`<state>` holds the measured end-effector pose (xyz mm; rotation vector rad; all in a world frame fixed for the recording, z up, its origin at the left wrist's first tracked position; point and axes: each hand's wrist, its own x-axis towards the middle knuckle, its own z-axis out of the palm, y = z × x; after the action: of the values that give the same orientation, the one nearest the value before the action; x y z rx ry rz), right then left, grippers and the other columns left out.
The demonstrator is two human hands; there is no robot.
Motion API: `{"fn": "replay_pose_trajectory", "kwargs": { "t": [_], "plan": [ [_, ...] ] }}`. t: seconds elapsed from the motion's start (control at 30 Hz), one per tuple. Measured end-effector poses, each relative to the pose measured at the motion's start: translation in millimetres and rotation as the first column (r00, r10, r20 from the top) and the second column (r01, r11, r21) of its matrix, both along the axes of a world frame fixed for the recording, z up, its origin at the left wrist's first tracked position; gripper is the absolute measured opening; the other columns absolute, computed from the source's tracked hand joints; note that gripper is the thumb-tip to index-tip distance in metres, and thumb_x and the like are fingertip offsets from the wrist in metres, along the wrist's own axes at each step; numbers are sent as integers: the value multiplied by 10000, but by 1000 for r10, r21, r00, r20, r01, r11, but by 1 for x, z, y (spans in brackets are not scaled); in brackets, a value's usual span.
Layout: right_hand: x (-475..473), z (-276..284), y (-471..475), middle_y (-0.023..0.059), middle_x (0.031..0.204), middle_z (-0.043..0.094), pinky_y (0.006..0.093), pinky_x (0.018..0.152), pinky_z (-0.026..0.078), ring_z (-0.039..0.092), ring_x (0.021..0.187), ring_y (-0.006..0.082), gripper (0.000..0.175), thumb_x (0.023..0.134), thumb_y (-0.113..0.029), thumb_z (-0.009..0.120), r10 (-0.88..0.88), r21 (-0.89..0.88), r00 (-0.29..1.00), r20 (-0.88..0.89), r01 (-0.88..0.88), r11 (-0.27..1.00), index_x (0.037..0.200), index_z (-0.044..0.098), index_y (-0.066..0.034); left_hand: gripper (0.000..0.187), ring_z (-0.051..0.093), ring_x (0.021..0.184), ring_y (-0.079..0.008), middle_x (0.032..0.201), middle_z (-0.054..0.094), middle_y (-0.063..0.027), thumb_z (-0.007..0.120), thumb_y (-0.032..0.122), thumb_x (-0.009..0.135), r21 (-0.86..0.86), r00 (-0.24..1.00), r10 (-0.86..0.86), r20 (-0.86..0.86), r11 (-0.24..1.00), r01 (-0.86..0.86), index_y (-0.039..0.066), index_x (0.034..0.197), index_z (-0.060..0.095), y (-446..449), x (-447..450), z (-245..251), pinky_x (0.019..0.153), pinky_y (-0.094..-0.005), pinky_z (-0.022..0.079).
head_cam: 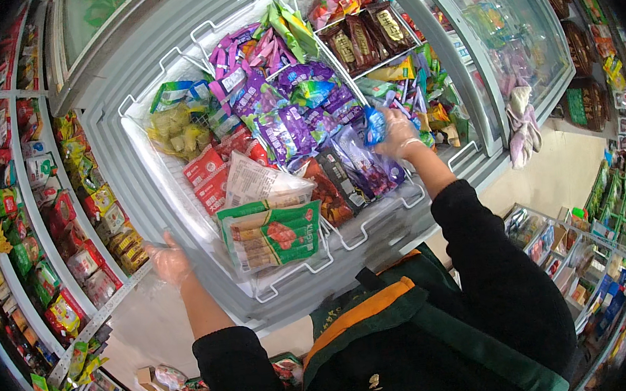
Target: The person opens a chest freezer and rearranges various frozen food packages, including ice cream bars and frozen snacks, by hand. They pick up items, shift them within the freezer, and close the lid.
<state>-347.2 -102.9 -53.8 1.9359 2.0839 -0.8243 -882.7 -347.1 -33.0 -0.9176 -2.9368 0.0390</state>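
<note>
My right hand (396,134), in a clear plastic glove, grips a blue packet (374,125) over the right side of the chest freezer's wire basket. Purple packets (284,133) are heaped to its left, and a lilac pouch (363,162) with a grape picture lies just below. At the freezer's left rim (208,284) is my left hand (169,260), gloved too, its thumb raised and nothing seen in it. Between my hands, a green and clear bag (274,233) of frozen food leans at the near end, in front of a whitish bag (261,180) and red packets (206,174).
White wire dividers (337,60) split the freezer; brown ice-cream packets (363,38) fill one section. A sliding glass lid (500,25) covers the right part, with a stained glove (522,124) hanging from its edge. Stocked shelves (23,184) stand close on the left.
</note>
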Motion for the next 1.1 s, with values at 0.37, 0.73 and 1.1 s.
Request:
{"fn": "replay_pose_trajectory", "kwargs": {
  "t": [0.37,0.73,1.1],
  "plan": [
    [-94,-26,37,189,1667,241,479,1208,305,275,1511,417,723,931,-225,618,265,-123,937,228,-242,962,1592,326,-237,749,656,1080,-471,1243,640,-320,603,450,987,72,997,-81,-1,994,81,-57,1481,361,1,0,1,907,-498,543],
    [-99,-68,41,207,1600,378,416,1203,335,373,1478,368,525,939,-255,583,305,-151,952,-1,-302,941,1461,548,-289,736,624,1153,-454,1287,607,-335,616,439,983,71,998,-40,42,997,37,-102,1437,412,8,8,10,968,-484,517],
    [82,-53,-48,294,1423,545,453,1107,432,537,1331,425,1158,739,-532,811,-775,-41,627,82,779,626,1611,195,-84,766,585,1197,-480,1279,590,-369,631,456,965,102,995,-24,99,995,14,-107,1432,406,4,5,12,1012,-510,480]
  ]
}}
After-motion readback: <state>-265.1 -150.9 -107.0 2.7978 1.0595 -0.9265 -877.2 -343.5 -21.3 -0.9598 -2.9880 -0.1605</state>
